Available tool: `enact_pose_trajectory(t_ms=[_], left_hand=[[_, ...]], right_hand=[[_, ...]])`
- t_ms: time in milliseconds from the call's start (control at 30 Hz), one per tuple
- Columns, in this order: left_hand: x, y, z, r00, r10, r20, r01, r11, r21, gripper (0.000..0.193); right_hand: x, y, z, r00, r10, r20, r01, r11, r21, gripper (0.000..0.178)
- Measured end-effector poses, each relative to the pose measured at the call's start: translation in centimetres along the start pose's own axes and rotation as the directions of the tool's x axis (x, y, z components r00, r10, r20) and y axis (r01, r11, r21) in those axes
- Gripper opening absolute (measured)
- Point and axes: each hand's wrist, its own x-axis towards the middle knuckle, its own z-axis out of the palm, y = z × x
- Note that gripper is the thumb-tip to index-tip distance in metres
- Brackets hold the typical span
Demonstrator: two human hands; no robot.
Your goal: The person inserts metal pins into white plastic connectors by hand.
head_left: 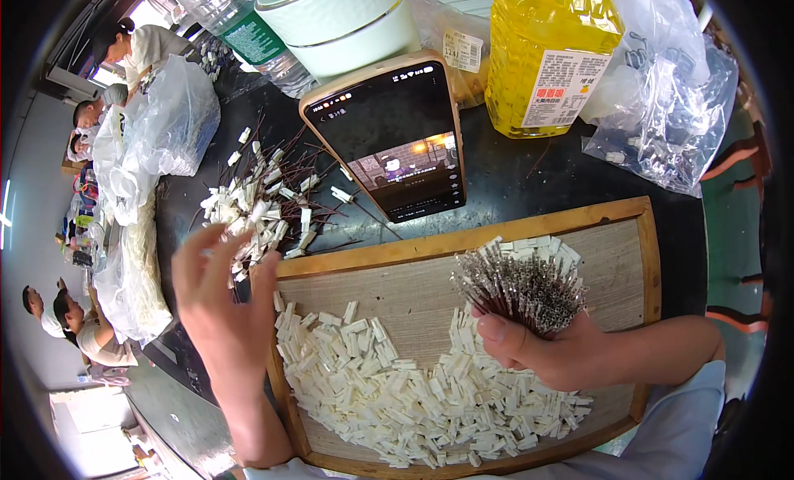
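My right hand [546, 348] is closed round a thick bundle of dark brown wires [525, 286], their silvery metal terminal ends fanned upward. It hovers over a wood-framed tray [463, 247] that holds many small white plastic connector housings [430, 397]. Past the tray's left edge, my left hand [219, 306] is raised with thumb and fingers apart, and nothing shows between them. Its fingertips are beside a loose heap of brown wires with white connectors [265, 207] on the dark table, partly covering the near side of that heap.
A lit phone [397, 141] leans behind the tray against a pale green lidded container [339, 29]. Around it stand a clear bottle [248, 33], a yellow liquid bottle [550, 58] and plastic bags [662, 108]. Bagged goods [136, 232] and several people are at left.
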Motion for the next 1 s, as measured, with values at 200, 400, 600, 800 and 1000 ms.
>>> enact_pose_trajectory(t_ms=[200,400,600,800,1000], left_hand=[[-1.5,2.1,-0.5,0.756,0.153,0.636,0.017,0.967,-0.252,0.016],[-2.0,2.9,1.3,0.825,0.28,0.492,-0.071,0.914,-0.4,0.022],[-2.3,4.9,-1.0,0.903,0.261,0.341,0.026,0.759,-0.651,0.034],[-2.6,4.7,0.3,0.917,0.306,0.258,0.063,0.527,-0.848,0.033],[-3.5,5.0,1.4,0.842,0.318,0.436,0.51,-0.204,-0.836,0.023]], right_hand=[[-0.6,-1.0,0.9,0.99,-0.09,-0.109,0.084,0.995,-0.052,0.017],[-0.4,-0.5,0.6,0.989,-0.1,-0.111,0.09,0.992,-0.092,0.018],[-0.4,-1.1,0.8,0.996,-0.051,-0.077,0.039,0.987,-0.156,0.018],[-0.4,-1.0,0.7,0.995,-0.065,-0.077,0.055,0.991,-0.125,0.019],[-0.4,-1.0,0.6,0.996,-0.068,-0.064,0.061,0.992,-0.108,0.018]])
